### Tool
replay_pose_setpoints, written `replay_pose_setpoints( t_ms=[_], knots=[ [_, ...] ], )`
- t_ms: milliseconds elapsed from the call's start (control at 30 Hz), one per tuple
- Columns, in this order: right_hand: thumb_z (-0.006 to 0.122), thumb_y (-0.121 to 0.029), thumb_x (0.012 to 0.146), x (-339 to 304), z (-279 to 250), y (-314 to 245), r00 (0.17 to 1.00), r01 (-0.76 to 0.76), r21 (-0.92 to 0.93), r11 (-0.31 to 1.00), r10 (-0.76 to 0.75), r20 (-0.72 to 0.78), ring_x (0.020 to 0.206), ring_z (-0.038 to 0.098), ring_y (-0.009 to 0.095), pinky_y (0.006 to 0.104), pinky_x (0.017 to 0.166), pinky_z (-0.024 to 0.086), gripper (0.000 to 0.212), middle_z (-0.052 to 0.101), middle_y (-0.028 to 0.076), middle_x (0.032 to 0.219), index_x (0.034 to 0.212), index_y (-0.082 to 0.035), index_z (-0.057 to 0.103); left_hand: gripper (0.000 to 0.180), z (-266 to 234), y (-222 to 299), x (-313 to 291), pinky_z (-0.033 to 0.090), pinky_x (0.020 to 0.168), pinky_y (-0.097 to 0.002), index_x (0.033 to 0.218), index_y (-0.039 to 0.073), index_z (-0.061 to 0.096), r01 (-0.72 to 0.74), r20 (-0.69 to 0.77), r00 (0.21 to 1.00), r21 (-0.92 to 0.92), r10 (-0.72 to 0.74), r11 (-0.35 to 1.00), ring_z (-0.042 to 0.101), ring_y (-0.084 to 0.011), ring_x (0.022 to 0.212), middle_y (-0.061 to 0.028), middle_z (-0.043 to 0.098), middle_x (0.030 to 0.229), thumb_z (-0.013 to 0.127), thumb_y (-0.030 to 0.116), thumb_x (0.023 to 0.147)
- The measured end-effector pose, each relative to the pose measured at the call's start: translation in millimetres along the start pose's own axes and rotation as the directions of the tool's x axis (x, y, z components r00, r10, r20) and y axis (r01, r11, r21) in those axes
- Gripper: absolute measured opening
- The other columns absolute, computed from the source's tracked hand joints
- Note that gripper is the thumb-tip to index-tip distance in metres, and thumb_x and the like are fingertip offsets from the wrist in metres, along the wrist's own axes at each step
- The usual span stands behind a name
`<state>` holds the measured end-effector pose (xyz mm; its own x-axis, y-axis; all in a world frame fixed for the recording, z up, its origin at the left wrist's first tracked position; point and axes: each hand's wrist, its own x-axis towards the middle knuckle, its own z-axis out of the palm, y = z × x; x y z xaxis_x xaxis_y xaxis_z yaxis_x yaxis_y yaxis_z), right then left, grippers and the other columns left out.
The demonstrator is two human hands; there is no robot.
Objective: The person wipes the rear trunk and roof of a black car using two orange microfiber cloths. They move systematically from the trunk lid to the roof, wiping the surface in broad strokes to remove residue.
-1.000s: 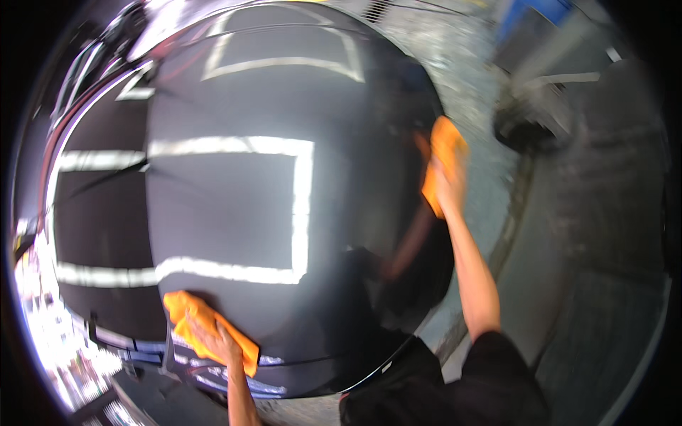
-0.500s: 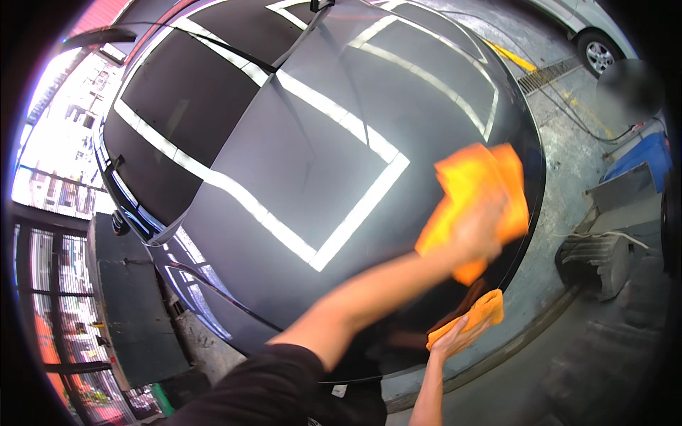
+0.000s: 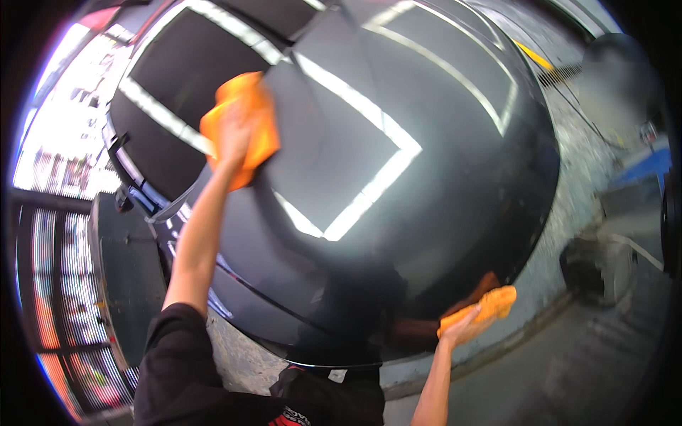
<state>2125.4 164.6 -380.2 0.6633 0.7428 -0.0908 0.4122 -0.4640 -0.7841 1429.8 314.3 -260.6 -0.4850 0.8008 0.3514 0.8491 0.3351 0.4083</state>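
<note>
A glossy dark grey car hood (image 3: 355,192) fills the middle of the view and mirrors bright strips of light. With the arm stretched far out, my left hand (image 3: 236,138) presses an orange microfiber cloth (image 3: 259,138) onto the hood near the base of the windshield (image 3: 192,85). The fingers are smeared, but the cloth is under and around them. Lower right, by the hood's front edge, my right hand (image 3: 465,329) grips a folded orange towel (image 3: 499,304). That towel lies close against the dark bodywork, its reflection showing beside it.
A dark panel (image 3: 131,284) stands left of the car. On the right are a blue object (image 3: 646,169), a dark bulky item (image 3: 595,270) on the floor, and a thin cable near a floor grate (image 3: 561,74). A yellow strip (image 3: 533,55) lies beyond the hood.
My left hand has swept the orange cloth from the right front of the hood to the far left, near the windshield. My right hand stays at the front edge, still holding its towel.
</note>
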Motion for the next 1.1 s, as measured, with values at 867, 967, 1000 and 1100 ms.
replay_pose_setpoints(
  t_ms=[867, 967, 1000, 1100],
  knots=[
    [0.044, -0.058, 0.112, -79, -10, 24, 0.98, 0.135, -0.217, 0.967, -0.162, -0.113, 0.157, 0.036, 0.043, 0.0548, 0.129, 0.031, 0.078, 0.04, 0.025, 0.169, 0.165, -0.001, 0.039, 0.079, -61, -55, -123, 0.027, 0.132, -0.0484, 0.168, 0.001, 0.033, -0.051, -0.014, 0.999, -0.034, 0.051, 0.998, 0.029, -0.0365, 0.162, -0.0261, 0.043, 0.168, 0.062, 0.043, 0.107],
    [0.041, -0.058, 0.112, -73, -8, 16, 0.965, 0.212, -0.204, 0.956, -0.238, -0.113, 0.152, 0.045, 0.041, 0.0521, 0.125, 0.036, 0.075, 0.048, 0.021, 0.165, 0.165, -0.006, 0.042, 0.073, -77, -86, -192, 0.023, 0.131, -0.0523, 0.157, -0.005, 0.046, 0.394, -0.193, 0.913, 0.196, -0.359, 0.898, 0.042, -0.0363, 0.154, -0.0233, 0.056, 0.154, 0.052, 0.049, 0.109],
    [0.041, -0.058, 0.112, -76, -8, 16, 0.963, 0.221, -0.195, 0.956, -0.245, -0.109, 0.151, 0.046, 0.041, 0.0515, 0.124, 0.037, 0.073, 0.048, 0.02, 0.164, 0.165, -0.007, 0.043, 0.072, -57, -67, -225, 0.025, 0.13, -0.0524, 0.156, -0.005, 0.046, 0.377, -0.201, 0.92, 0.229, -0.335, 0.898, 0.043, -0.0367, 0.153, -0.0238, 0.056, 0.154, 0.052, 0.048, 0.109],
    [0.045, -0.054, 0.113, -64, -10, 28, 0.947, 0.282, -0.136, 0.95, -0.299, -0.119, 0.146, 0.051, 0.04, 0.0493, 0.121, 0.041, 0.07, 0.051, 0.022, 0.161, 0.164, -0.006, 0.044, 0.069, 26, 124, -343, 0.029, 0.127, -0.0525, 0.156, -0.006, 0.047, -0.059, 0.05, 0.997, 0.108, 0.054, 0.992, 0.046, -0.0381, 0.15, -0.0253, 0.056, 0.153, 0.05, 0.043, 0.109]
  ],
)
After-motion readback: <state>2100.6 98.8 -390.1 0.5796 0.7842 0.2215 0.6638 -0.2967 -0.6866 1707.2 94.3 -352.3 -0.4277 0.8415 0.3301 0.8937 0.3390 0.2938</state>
